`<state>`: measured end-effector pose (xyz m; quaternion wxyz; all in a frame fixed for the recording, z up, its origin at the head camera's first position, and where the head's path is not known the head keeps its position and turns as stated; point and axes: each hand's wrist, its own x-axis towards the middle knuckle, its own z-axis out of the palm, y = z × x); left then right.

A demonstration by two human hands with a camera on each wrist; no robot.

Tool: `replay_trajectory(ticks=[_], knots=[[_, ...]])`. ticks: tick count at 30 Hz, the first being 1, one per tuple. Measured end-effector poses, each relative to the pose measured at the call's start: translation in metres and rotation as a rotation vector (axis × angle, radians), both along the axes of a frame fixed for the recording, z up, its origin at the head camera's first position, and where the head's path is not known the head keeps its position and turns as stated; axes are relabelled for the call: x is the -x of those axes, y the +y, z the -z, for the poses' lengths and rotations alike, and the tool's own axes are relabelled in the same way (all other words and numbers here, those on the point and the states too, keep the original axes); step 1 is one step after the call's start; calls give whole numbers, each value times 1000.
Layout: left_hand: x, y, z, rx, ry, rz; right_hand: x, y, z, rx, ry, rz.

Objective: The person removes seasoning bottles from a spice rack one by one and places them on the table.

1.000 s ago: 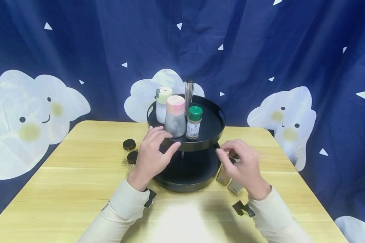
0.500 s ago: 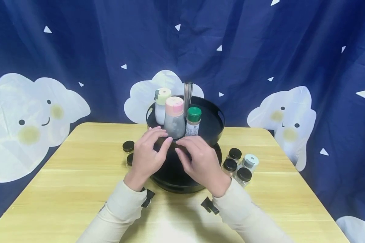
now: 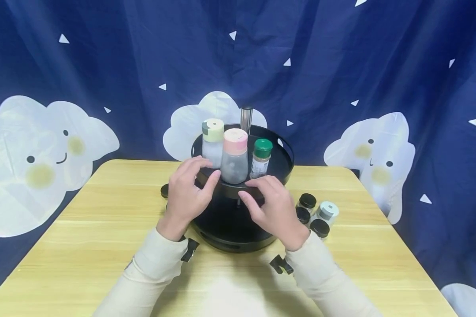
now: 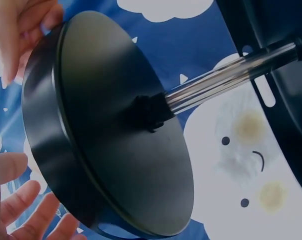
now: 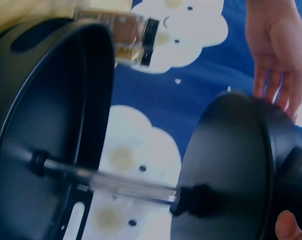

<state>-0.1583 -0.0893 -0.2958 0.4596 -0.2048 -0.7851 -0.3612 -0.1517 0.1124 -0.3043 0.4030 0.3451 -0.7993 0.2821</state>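
A black two-tier round rack stands on the table; its upper tray (image 3: pixel 231 192) is held on a metal post (image 3: pixel 246 119) above the lower tray (image 3: pixel 230 245). Upright on the upper tray are a pink-capped shaker bottle (image 3: pixel 235 165), a yellow-capped shaker bottle (image 3: pixel 213 145) and a green-capped spice jar (image 3: pixel 259 165). At the tray's front left, my left hand (image 3: pixel 186 189) has its fingers spread along the rim. My right hand (image 3: pixel 273 207) rests at the front right rim, fingers loosely bent. In the left wrist view, straight fingers (image 4: pixel 21 200) lie beside the tray's outer wall.
Right of the rack stand several black-lidded jars (image 3: pixel 320 228) and a pale-capped bottle (image 3: pixel 327 213). A black-lidded jar (image 3: pixel 165 190) shows partly behind my left hand. A blue curtain (image 3: pixel 313 97) hangs behind the wooden table (image 3: pixel 83 237).
My right hand has come left from the jars to the tray's front rim. The upper tray has turned, carrying the pink-capped bottle and green-capped jar rightward. My left hand has shifted slightly left.
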Motion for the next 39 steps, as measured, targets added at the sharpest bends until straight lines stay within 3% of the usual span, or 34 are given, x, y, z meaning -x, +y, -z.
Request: replay_trajectory(ticks=[8, 17, 24, 30, 39], knots=[[9, -1, -20, -16, -77, -11, 20, 32, 4, 15, -32, -16], [26, -2, -32, -20, -338, -4, 38, 57, 3, -29, -89, -74], [38, -1, -35, 6, -445, 23, 40, 59, 1, -45, -101, -87], [41, 0, -33, 13, -486, 25, 40, 58, 3, -37, -100, -99], [43, 0, -36, 18, -457, 5, 40, 56, 6, -21, -62, -101]])
